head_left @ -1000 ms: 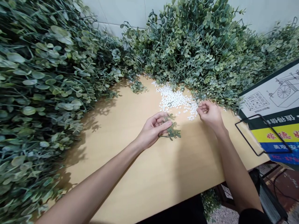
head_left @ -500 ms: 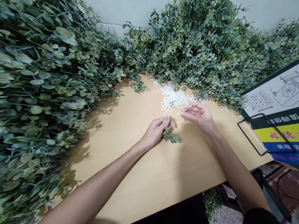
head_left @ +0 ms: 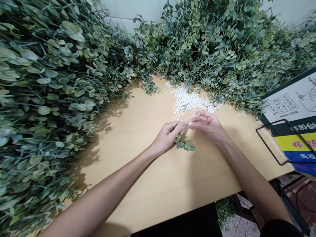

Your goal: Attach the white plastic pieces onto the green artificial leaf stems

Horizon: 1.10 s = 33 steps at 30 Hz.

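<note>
Over the middle of the table, my left hand (head_left: 168, 136) is closed around the stem of a small green leafy sprig (head_left: 185, 144), whose leaves hang out below the fingers to the right. Close beside it, my right hand (head_left: 206, 125) pinches a tiny white bead-like piece (head_left: 189, 123) between thumb and fingertips. The piece is at the tip of the stem; whether the two touch is too small to tell. Just beyond both hands lies a scattered heap of small white pieces (head_left: 189, 100).
Dense artificial foliage (head_left: 61, 82) rises along the left, with more foliage (head_left: 209, 49) across the back. A loose sprig (head_left: 151, 88) lies near the back of the wooden table (head_left: 138, 164). At right stand a printed carton (head_left: 293, 128) and a black wire frame (head_left: 271, 144).
My right hand has moved left from the edge of the white heap to the stem tip, bringing a white bead-like piece. The sprig has turned slightly in my left hand.
</note>
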Motion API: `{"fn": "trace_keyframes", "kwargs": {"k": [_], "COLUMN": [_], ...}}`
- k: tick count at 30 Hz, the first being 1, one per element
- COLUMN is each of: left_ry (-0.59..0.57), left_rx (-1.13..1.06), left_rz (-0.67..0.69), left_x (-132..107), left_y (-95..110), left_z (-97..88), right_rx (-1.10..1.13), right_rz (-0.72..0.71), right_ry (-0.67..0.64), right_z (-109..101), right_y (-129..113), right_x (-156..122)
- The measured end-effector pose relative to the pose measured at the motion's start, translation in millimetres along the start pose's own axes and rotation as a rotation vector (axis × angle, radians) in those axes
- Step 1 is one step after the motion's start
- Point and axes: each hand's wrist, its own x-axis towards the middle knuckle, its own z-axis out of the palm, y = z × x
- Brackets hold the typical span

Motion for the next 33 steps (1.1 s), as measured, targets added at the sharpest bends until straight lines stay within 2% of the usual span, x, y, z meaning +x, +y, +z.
{"fn": "trace_keyframes", "kwargs": {"k": [13, 22, 33], "left_ry": [-0.032, -0.035, -0.035], "left_rx": [0.037, 0.058, 0.098], "left_rz": [-0.007, 0.024, 0.049], "left_x": [-1.3, -0.1, -0.7], "left_y": [5.0, 1.7, 3.1], "left_z": [0.6, -2.3, -2.8], "right_rx": [-0.025, -0.125, -0.115], "right_rz": [-0.002, -0.168, -0.221], "right_ry": [-0.008, 0.065, 0.099], "right_z": [1.7, 12.2, 21.3], "right_y": [1.5, 1.2, 3.4], "right_x": [-0.4, -6.6, -12.1]}}
